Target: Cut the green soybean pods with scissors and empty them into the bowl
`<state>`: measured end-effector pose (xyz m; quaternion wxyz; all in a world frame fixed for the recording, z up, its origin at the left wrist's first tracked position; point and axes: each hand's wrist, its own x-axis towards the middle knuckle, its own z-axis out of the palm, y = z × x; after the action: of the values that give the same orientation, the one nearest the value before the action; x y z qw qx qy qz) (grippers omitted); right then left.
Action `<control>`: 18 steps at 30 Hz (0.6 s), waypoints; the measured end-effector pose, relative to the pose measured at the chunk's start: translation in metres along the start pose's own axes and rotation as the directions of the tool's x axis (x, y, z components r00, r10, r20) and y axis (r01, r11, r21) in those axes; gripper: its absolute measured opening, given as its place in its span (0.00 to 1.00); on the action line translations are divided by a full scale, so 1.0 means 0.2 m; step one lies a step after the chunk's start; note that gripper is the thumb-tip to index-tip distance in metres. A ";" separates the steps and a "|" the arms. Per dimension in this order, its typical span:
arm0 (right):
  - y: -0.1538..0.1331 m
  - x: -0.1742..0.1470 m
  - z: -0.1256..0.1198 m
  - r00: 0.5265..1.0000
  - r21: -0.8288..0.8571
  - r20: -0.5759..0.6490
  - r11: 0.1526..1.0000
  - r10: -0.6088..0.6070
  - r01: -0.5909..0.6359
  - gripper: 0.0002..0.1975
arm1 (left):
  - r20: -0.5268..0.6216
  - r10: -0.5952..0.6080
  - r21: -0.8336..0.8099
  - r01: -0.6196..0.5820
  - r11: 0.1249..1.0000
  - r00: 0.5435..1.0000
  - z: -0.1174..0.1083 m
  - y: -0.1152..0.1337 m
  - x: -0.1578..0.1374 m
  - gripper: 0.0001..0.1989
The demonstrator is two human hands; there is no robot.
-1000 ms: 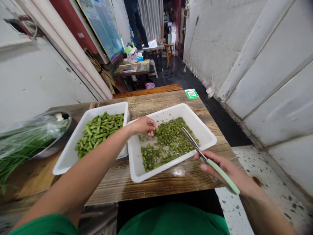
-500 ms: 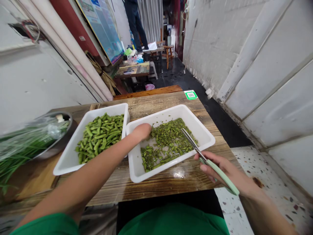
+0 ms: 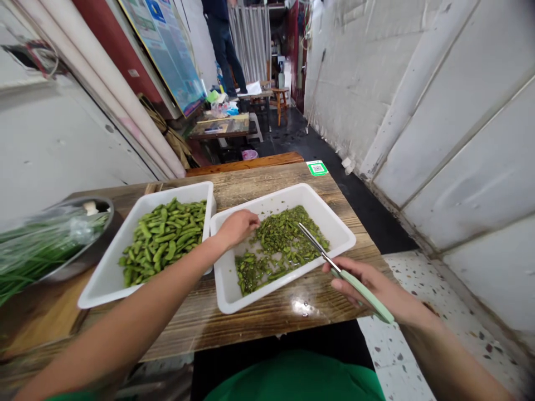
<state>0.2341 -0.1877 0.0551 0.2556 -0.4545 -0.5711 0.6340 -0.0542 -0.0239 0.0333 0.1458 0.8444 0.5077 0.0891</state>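
My right hand grips a pair of scissors with pale green handles, the blades nearly together and pointing over the right-hand tray. Inside that white plastic tray lie green pod trimmings and small pieces, wet, with liquid on the bottom. My left hand is over the tray's left side, fingers curled together beside the trimmings; whether they pinch anything is hidden. Left of it, a second white tray holds a heap of whole edamame pods, partly behind my left forearm.
At far left, a metal bowl holds green stalks in clear plastic, near a wooden board. A QR-code card lies at the table's far corner. Beyond, a person stands on a table.
The whole view has shifted slightly, moving the trays left in the picture. My left hand has turned a little, so its curled fingers show more. The right hand keeps its grip on the scissors.
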 end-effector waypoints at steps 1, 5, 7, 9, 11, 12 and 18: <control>0.00 0.00 0.00 1.000 0.007 0.007 1.000 0.003 -0.003 0.18 | 0.047 0.052 0.054 -0.054 0.997 0.998 0.02 -0.01 0.00 0.07; 0.00 0.00 0.02 1.000 0.031 0.017 0.999 0.017 -0.017 0.20 | 0.299 0.158 0.132 -0.204 0.970 0.941 0.08 -0.02 0.03 0.14; -0.01 0.00 0.02 1.000 0.043 0.018 0.999 0.023 -0.023 0.20 | 0.327 0.157 0.165 -0.220 0.962 0.932 0.10 -0.02 0.05 0.14; -0.01 -0.01 0.02 1.000 0.044 0.020 0.999 0.024 -0.024 0.20 | 0.300 0.157 0.157 -0.211 0.965 0.941 0.10 -0.02 0.07 0.08; -0.01 -0.01 0.01 1.000 0.031 0.009 0.999 0.017 -0.018 0.20 | 0.255 0.143 0.051 -0.161 0.986 0.956 0.08 -0.01 0.07 0.02; -0.01 -0.02 0.01 1.000 0.019 0.003 1.000 0.012 -0.012 0.20 | 0.236 0.112 -0.055 -0.101 0.993 0.965 0.07 0.00 0.06 0.03; 0.01 -0.01 0.00 1.000 0.006 0.014 1.000 0.005 -0.005 0.19 | 0.279 -0.135 -0.816 0.308 0.489 0.951 0.02 0.23 -0.04 0.12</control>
<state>0.2366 -0.1900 0.0540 0.2512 -0.4507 -0.5698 0.6395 -0.0178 -0.0517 0.0453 0.5943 0.5960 0.4882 0.2307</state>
